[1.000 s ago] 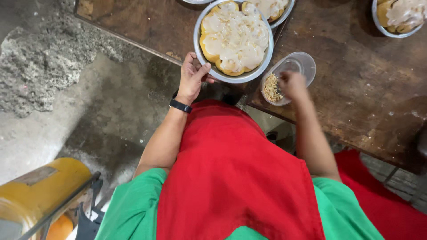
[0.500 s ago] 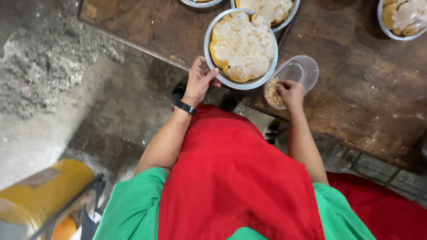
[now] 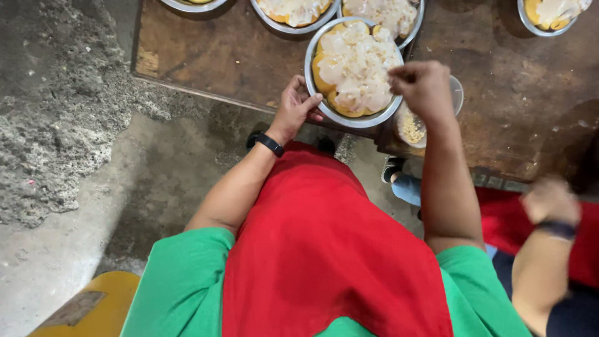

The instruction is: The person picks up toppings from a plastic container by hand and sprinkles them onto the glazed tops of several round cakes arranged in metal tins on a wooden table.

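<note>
left hand (image 3: 298, 107): fingers curled over the near rim of the round metal pan (image 3: 324, 109), clamped on it; my guess is this steadies the pan at the table's edge.
right hand (image 3: 424, 87): raised over the pan's right side, fingertips pinched together; whether a pinch of topping sits between them i cannot tell.
round metal pan: holds golden buns (image 3: 321, 68) under pale cream (image 3: 359, 62); it sits at the near edge of the wooden table (image 3: 237, 56), close to me, likely so i can reach it.
clear tub (image 3: 412, 128): just beside the pan, under my right wrist, with pale crumbs inside; kept close, probably for short reaches.
other pans (image 3: 293, 15): same filling, lined up further back on the table, touching or nearly so.
wristband (image 3: 269, 143): black, on my left wrist.
apron (image 3: 324, 249): red, over a green shirt.
second person's hand (image 3: 549, 200): blurred, low to my right, apart from my work.
</note>
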